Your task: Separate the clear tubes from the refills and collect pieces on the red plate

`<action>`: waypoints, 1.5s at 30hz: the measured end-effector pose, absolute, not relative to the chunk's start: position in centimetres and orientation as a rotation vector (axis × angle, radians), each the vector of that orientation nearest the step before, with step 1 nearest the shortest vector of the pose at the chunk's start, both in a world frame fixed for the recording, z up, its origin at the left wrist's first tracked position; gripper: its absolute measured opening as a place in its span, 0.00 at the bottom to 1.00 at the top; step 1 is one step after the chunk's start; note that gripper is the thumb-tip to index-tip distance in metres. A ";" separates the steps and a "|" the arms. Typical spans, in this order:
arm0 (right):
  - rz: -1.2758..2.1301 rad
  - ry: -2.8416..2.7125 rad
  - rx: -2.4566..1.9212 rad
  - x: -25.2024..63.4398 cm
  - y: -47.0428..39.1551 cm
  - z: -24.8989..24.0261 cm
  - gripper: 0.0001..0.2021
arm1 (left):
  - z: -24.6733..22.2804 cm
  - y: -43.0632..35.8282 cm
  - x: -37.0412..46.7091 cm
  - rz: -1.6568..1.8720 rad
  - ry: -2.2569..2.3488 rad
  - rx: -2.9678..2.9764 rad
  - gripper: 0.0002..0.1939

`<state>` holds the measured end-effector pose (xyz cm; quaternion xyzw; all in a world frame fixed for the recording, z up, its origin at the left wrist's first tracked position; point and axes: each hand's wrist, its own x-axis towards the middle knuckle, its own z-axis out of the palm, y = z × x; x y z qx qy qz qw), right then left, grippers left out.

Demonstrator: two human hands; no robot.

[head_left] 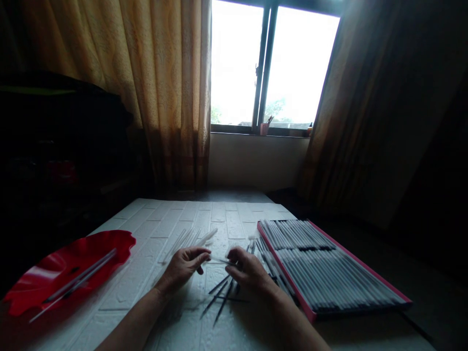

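Observation:
My left hand (185, 265) pinches one end of a thin translucent tube (218, 260) between thumb and fingertips. At the tube's other end, my right hand (250, 270) has its fingers closed around it; what lies inside that grip is partly hidden. Beneath and beside my right hand, several slim dark sticks (222, 298) lie crossed on the table. Beyond my left hand rests a loose group of clear tubes (188, 238). More dark-ended sticks (268, 256) lie along the box's left side, blurred.
A shallow pink-edged box (286, 271) on the right holds two rows of slim grey-white sticks (340, 280). To the left, a red wavy-rimmed plate (122, 237) carries a few long thin pieces (82, 277). The white brick-patterned tabletop (214, 214) ends before a window (237, 63).

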<state>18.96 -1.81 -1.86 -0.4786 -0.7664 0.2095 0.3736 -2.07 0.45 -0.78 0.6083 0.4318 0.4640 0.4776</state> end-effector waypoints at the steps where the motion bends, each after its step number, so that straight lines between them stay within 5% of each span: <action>1: 0.521 -1.966 -1.220 19.0 -1.8 -1.8 0.06 | -0.7 0.4 -2.1 1.132 1.055 1.484 0.26; 4: 0.489 -1.988 -1.186 19.0 -1.8 -1.8 0.02 | -0.5 0.3 -2.1 1.131 1.058 1.480 0.27; 9: 0.495 -1.999 -1.175 18.9 -1.6 -2.0 0.12 | -0.2 0.2 -2.1 1.121 1.062 1.480 0.28; 20: 0.509 -1.944 -1.194 19.1 -1.7 -1.8 0.03 | -0.4 0.5 -2.4 1.111 1.027 1.494 0.26; 31: 0.546 -1.895 -1.207 19.3 -1.6 -2.0 0.09 | -0.4 0.5 -2.6 1.125 1.028 1.486 0.25; 36: 0.501 -1.927 -1.219 19.2 -1.8 -1.6 0.03 | -0.2 0.5 -2.5 1.126 1.037 1.488 0.24; 45: 0.467 -1.951 -1.197 19.3 -1.5 -1.9 0.11 | 0.0 0.3 -2.6 1.132 1.051 1.460 0.24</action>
